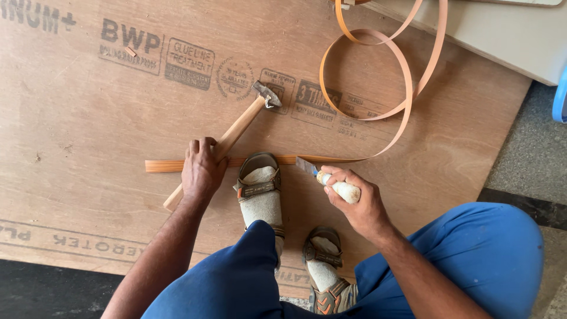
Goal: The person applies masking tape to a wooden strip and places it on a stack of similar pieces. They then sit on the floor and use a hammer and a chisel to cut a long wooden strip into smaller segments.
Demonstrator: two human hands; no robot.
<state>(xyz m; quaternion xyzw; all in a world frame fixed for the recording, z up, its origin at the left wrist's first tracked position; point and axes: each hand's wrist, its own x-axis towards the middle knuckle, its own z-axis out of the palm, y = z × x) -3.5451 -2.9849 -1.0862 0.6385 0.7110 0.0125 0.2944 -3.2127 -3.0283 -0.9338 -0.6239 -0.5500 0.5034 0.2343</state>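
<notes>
Left hand (202, 171) presses flat on the wood strip (162, 166) and hammer handle (233, 137) — right hand (357, 204) grips the chisel (331, 183), blade at the strip just beyond the sandal (260, 183); bare plywood (88, 118) beyond the strip.

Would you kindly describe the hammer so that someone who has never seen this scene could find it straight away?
Start from the large plywood sheet covering the floor. Just left of the sandalled foot, the left hand rests on a slanted wooden handle: that is the hammer, its small metal head pointing up and right. Unlike the flat wood strip it crosses and the looping orange edge band, it is round-handled and metal-tipped.
</notes>
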